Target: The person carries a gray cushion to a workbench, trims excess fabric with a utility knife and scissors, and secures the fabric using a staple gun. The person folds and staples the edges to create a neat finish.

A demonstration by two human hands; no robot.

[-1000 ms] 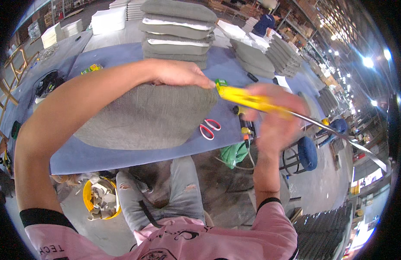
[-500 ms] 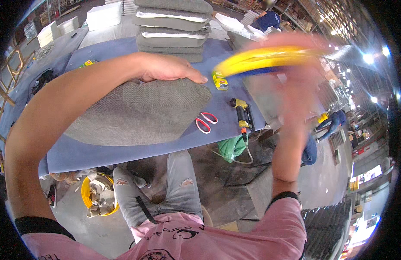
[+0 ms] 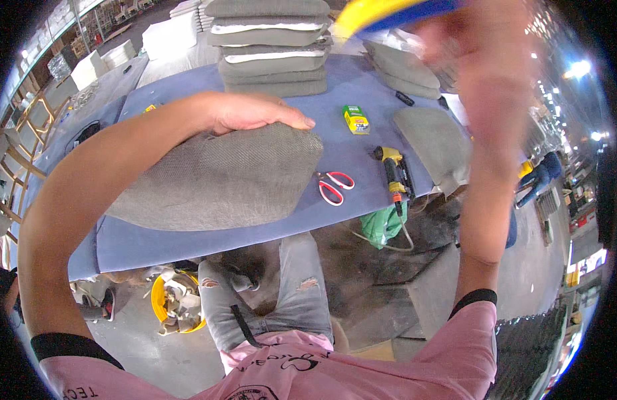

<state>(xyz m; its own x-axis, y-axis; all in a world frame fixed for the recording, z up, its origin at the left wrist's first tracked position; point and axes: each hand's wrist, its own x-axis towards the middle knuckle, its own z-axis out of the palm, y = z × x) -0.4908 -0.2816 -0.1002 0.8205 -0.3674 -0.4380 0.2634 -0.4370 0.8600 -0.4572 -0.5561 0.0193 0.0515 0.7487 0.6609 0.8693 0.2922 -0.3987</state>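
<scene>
Blue counter point(image 3: 358, 170) | 11 o'clock: my left hand point(image 3: 258, 112) arched over cushion point(image 3: 222, 183), closure unclear | 1 o'clock: raised right hand point(image 3: 465, 40), blurred, fingers clamped on cut-off tool point(image 3: 388, 17)

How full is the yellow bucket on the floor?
The bucket looks full: scraps crowd its opening, some poking past the rim.

The person wore a pink shirt point(image 3: 362, 377) with short sleeves, each ending in a wide black cuff: the left cuff point(image 3: 75, 348) and the right cuff point(image 3: 475, 301). Across the front ran dark lettering, a heart-like outline point(image 3: 300, 363) and, lower down, a round dark badge point(image 3: 255, 393). More lettering marked the left sleeve. The jeans point(image 3: 290, 277) were faded grey, ripped at both knees, with a narrow black strap point(image 3: 244, 325) at the waist. The left hand point(image 3: 255, 112) was bare.
</scene>
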